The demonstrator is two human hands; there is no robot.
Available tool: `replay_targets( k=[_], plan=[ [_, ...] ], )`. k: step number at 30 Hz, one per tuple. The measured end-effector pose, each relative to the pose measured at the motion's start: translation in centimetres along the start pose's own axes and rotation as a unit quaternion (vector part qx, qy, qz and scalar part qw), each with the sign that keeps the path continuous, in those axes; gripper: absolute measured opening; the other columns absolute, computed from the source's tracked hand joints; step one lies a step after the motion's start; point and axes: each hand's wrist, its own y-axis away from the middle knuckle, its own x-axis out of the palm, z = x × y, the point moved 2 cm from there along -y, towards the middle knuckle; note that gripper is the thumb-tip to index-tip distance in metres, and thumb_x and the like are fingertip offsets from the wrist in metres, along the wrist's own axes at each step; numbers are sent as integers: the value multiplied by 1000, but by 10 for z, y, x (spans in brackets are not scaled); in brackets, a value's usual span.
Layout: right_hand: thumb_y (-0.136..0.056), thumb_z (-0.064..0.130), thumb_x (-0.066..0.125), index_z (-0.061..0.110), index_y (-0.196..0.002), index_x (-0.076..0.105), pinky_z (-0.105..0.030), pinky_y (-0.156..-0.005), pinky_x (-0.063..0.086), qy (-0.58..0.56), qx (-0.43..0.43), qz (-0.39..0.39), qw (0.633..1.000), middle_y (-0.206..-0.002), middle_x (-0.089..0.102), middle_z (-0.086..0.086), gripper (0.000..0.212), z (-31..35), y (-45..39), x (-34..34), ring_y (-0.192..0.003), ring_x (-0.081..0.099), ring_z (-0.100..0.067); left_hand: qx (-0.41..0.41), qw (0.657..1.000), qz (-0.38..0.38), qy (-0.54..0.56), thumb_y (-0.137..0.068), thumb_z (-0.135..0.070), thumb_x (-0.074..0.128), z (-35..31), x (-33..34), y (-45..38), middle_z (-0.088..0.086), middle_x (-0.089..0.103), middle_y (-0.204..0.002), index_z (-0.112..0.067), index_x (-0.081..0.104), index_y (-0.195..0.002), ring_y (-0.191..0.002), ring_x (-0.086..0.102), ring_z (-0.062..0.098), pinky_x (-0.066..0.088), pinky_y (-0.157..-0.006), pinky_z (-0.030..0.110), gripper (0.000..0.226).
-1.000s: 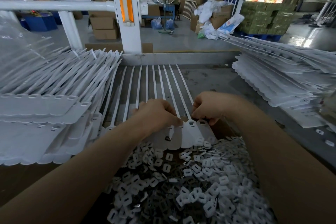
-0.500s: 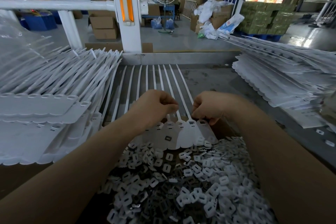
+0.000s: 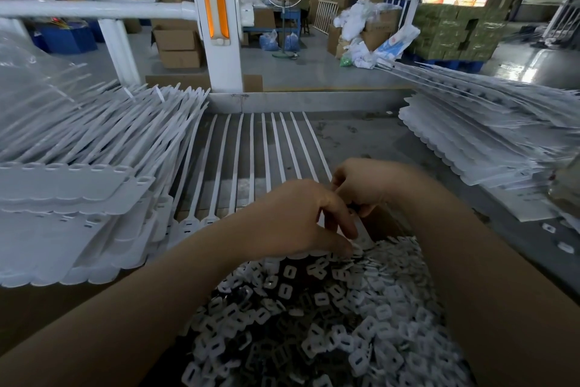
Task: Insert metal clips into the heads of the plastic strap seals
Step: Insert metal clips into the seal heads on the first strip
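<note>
A row of white strap seals (image 3: 251, 167) is lying on the grey worktop (image 3: 361, 141), straps pointing away from the person and heads toward the near edge. Two heads (image 3: 201, 225) are showing at the left end of the row; the others are lying under the hands.

The left hand (image 3: 298, 223) is lying over the heads in the middle of the row, back upward, fingers curled downward. Its fingertips (image 3: 348, 247) are touching the near edge of the heads, just above the clip pile. Whether they are pinching a clip cannot be told.

The right hand (image 3: 370, 185) is sitting just beyond and to the right of the left hand, touching it. Its fingers are curled together over a head at the right end of the row. What they are pinching is hidden.

A pile of metal clips (image 3: 314, 317), white and dark pieces mixed, is filling a box at the near edge of the worktop, between the two forearms.

A stack of seal sheets (image 3: 78, 198) is lying to the left of the row, overlapping its left straps. A second stack (image 3: 486, 141) is lying well apart on the right. Two loose clips (image 3: 549, 228) are lying on the worktop near that stack.
</note>
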Motion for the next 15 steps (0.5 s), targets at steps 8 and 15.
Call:
replay_targets(
  k=[8,15],
  plan=[
    [-92,12,62,6,-103,67,-19,-42,48,-9,4,-1,1000,-80,63,-6,14,-1,-1,1,-66,61,-14,-10,1000,4,-12,-73,-36,83,4,6,0,-25,60,-75,-41,65,-77,-76,56,-11,39,-61,3,20],
    [-91,13,63,6,-103,66,-19,-41,48,-5,6,-8,1000,-83,63,-6,14,-1,2,2,-67,60,-14,-79,991,-18,106,-78,-27,81,9,-2,-2,-20,71,-76,-35,71,-74,-68,67,-2,53,-62,13,13]
  ],
)
